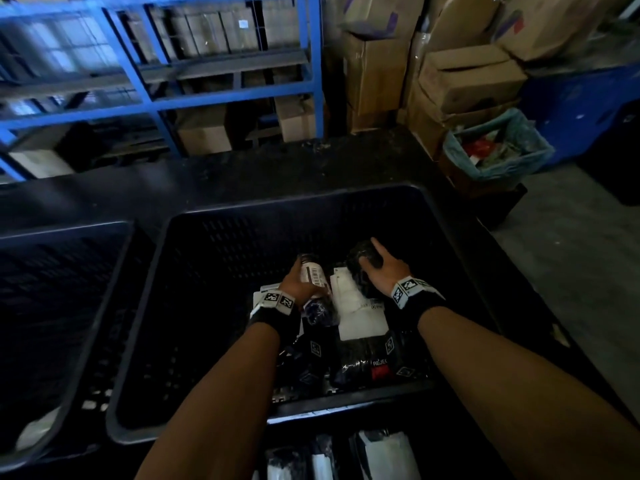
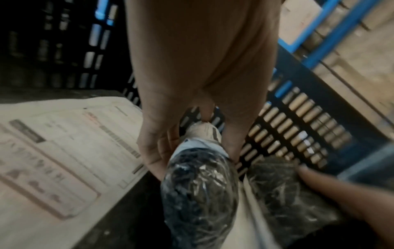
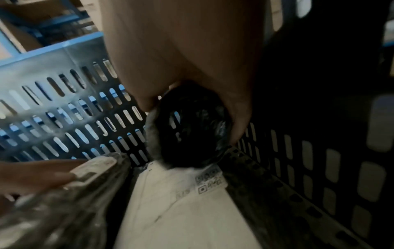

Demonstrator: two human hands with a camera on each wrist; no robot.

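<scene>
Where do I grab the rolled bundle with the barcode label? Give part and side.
Take the labelled bundle round its middle, from above and its left, as the left hand does. It is a long roll in slick plastic, so its rounded ends may slip, and the right hand with another dark bundle crowds its right side.

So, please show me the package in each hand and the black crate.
Left package [image 1: 313, 276], head view, barcode label.
Right package [image 1: 359, 252], head view, dark wrap.
Black crate [image 1: 242, 237], head view, far wall.
</scene>
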